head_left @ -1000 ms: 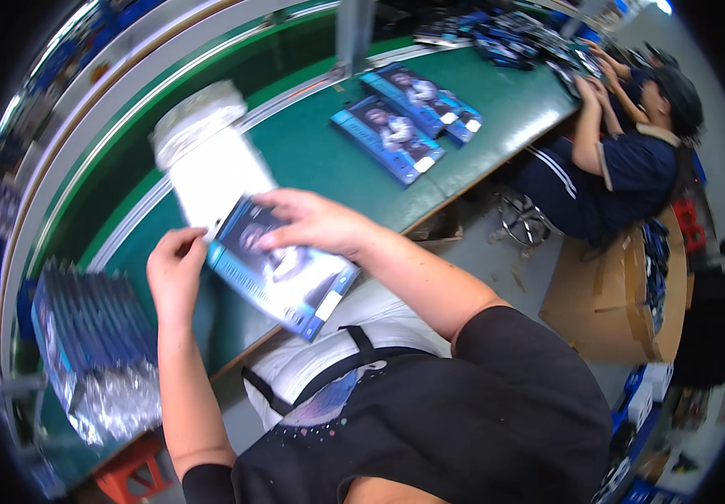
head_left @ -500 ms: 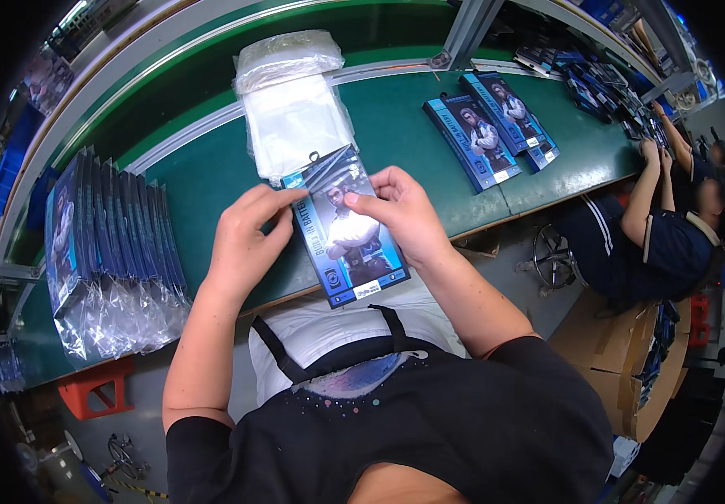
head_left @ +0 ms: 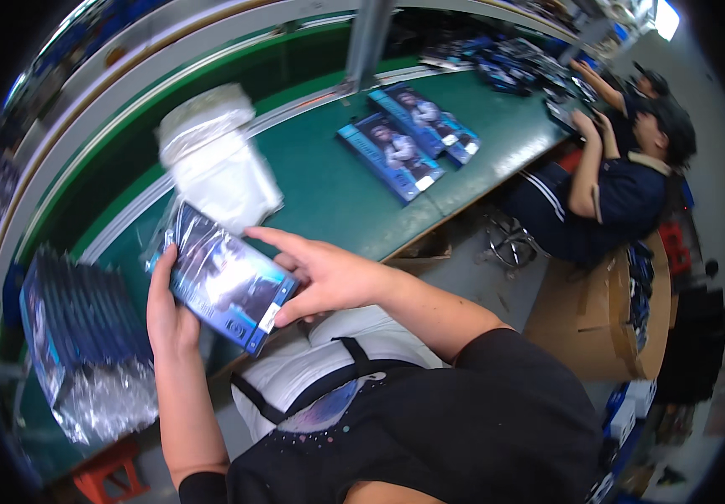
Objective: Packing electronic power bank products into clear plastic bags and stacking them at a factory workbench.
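Note:
A flat blue box (head_left: pixel 229 281) printed with a figure is held tilted over the table's near edge, clear plastic showing around its far end. My left hand (head_left: pixel 169 307) grips its left side with the thumb along the edge. From the right, my right hand (head_left: pixel 324 273) closes on the lower right corner, thumb on the front and fingers mostly hidden behind. Just beyond the box lies a stack of clear plastic bags (head_left: pixel 224 172). To the left stands a row of bagged boxes (head_left: pixel 85 328), their loose plastic ends bunched toward me.
Several similar boxes (head_left: pixel 392 155) lie on the green table (head_left: pixel 312 185) to the right. Farther along, co-workers (head_left: pixel 631 189) sit by a dark heap of packages (head_left: pixel 514 67). A cardboard carton (head_left: pixel 585 323) stands on the floor at right, a red stool (head_left: pixel 110 475) at lower left.
The box has swung left and tilted, and both hands moved with it. My left hand now grips its left side; my right hand has slid to the lower corner. The whole view has turned.

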The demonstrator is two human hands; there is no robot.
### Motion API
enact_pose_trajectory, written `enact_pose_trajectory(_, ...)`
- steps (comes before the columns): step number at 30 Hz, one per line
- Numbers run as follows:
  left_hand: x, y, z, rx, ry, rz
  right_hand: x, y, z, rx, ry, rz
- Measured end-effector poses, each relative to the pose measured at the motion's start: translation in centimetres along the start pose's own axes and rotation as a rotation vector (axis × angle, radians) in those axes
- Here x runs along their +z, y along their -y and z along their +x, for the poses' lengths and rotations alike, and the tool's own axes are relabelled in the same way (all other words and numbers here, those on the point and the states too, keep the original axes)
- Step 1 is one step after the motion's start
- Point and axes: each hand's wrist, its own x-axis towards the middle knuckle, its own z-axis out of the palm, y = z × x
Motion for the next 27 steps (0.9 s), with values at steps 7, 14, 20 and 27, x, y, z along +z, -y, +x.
enact_pose_trajectory(7,4.7,2.8,-4.9,0.03,0.336,0.137,1.2,2.2,-0.2,-0.728,-0.546,-0.574)
enact_pose_trajectory(14,1.9,1.3,-5.0,-0.145,0.793,0.293,2.3,3.9,-1.7,-1.151,-0.825,-0.382)
enact_pose_trajectory(20,2.8,3.5,-5.4,-0.302,0.588,-0.232,5.5,2.2,0.6,-0.941,-0.085,-0.706)
enact_pose_trajectory(27,1.6,2.7,-5.4,-0.15,0.176,-0.029,3.2,1.5,-0.7,-0.906,-0.587,-0.606)
